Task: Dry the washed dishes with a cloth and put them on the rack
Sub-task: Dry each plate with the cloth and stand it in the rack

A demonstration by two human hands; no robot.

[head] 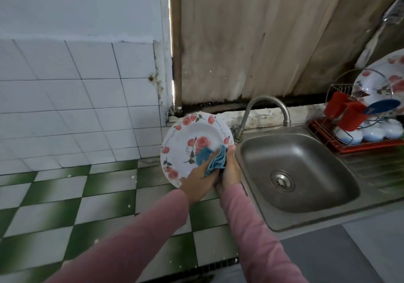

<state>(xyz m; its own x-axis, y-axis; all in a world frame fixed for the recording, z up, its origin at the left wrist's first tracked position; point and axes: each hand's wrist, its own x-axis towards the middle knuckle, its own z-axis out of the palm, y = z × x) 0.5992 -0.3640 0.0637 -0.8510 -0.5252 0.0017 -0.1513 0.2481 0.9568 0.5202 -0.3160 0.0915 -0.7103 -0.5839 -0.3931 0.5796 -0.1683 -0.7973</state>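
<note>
Left hand (196, 184): fingers (211, 160) curled over a folded blue cloth (204, 156), pressing it against the face of the floral plate (188, 143). Right hand (230, 171): closed on the plate's right rim, thumb tip at the edge and the other fingers hidden behind the plate. The bunched part of the cloth sits between the two hands. Both arms wear pink sleeves (251, 228).

The plate is white with red roses. It is tilted, face toward the camera, and held in the air to the left of the sink (317, 162), above green-and-white chequered tiles (87, 195).

The sink is a steel basin set in a steel worktop (382, 169), with a curved faucet (266, 98) at its rear left corner.

A red dish rack (349, 147) stands on the worktop at the far right, well apart from the hands. It carries:
- a second rose-patterned plate (380, 79) standing on edge;
- a blue disc (383, 105) of uncertain kind;
- a red cutlery holder (343, 110);
- upturned white bowls (371, 132) on the lower tier.

A white tiled wall (76, 97) stands behind the hands, to the left.
</note>
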